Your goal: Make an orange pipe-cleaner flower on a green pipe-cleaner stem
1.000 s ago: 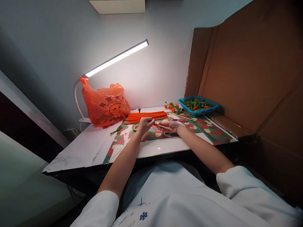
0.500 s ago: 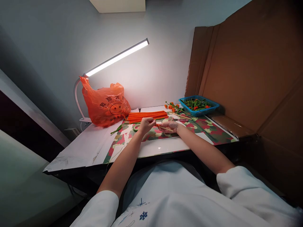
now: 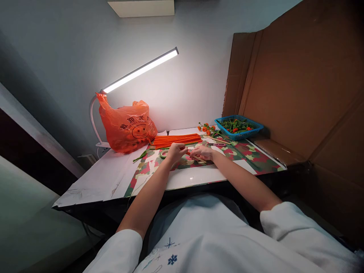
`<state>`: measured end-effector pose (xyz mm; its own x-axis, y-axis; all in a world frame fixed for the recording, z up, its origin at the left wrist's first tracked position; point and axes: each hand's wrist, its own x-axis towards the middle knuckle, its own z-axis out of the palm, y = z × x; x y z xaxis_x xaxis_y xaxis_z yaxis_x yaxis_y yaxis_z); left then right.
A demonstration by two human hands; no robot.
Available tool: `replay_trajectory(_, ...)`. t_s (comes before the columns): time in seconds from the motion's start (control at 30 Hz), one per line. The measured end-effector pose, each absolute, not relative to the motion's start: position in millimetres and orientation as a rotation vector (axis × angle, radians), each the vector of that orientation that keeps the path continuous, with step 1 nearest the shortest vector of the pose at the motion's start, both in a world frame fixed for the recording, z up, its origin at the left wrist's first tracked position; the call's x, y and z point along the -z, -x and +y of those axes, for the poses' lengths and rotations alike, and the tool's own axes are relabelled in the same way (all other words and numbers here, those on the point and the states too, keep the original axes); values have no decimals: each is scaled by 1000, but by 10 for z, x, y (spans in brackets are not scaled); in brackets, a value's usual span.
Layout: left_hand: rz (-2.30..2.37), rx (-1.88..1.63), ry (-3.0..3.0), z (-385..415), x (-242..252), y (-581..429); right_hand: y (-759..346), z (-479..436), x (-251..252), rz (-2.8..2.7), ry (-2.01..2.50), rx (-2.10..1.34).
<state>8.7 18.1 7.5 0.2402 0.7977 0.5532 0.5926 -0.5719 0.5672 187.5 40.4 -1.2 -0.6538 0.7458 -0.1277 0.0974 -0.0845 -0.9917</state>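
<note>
Over the middle of the table, my left hand [image 3: 176,152] is closed in a pinch at one end of a small orange pipe cleaner piece [image 3: 188,153]. Close beside it, my right hand [image 3: 203,152] has its fingers closed around a thin pale stick [image 3: 201,159], which slants down to the right. The orange piece lies between the two hands, at the stick's upper end; fingers partly hide it. Just behind the hands is a bundle of orange pipe cleaners [image 3: 178,140]. A roll of green tape [image 3: 163,154] lies left of my left hand.
Orange flowers [image 3: 208,132] on green stems lie beside a blue basket [image 3: 241,135] of greenery. A pink-handled tool [image 3: 217,144] is behind my right hand. At left stand an orange plastic bag [image 3: 126,129] and a lamp [image 3: 140,70]. Cardboard [image 3: 284,87] walls the right side.
My right hand has turned over, its fingers now curled down over the stick instead of lying beneath it. My left hand stays nearly in place.
</note>
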Motion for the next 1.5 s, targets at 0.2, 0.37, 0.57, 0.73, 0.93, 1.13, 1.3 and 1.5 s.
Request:
replay_trajectory(0.2,1350,-1211,-2257,184,-71,-90,-1857,335,20,-1733,931,-1586)
replay_trajectory(0.37,1370,-1205,-2249,183,-75,-89,-1855,316,25,-1806,913,-1469)
replay_trajectory(0.57,1367,-1202,-2248,185,-63,-79,-1835,302,42,-1822,917,-1334)
replay_trajectory(0.73,1396,-1214,-2251,212,-31,-66,-1817,236,29,-1931,993,-1000)
replay_trajectory(0.93,1451,-1262,-2244,223,-28,-57,-1805,266,87,-1983,920,-806)
replay_trajectory(1.13,1456,-1361,-2166,235,-62,-59,-1873,288,-24,-1947,900,-1118)
replay_trajectory(1.3,1448,-1447,-2112,234,-79,-56,-1974,347,-127,-1794,995,-1324)
replay_trajectory(1.5,1515,-1526,-2101,234,-92,-36,-2050,401,-109,-1981,1063,-1347)
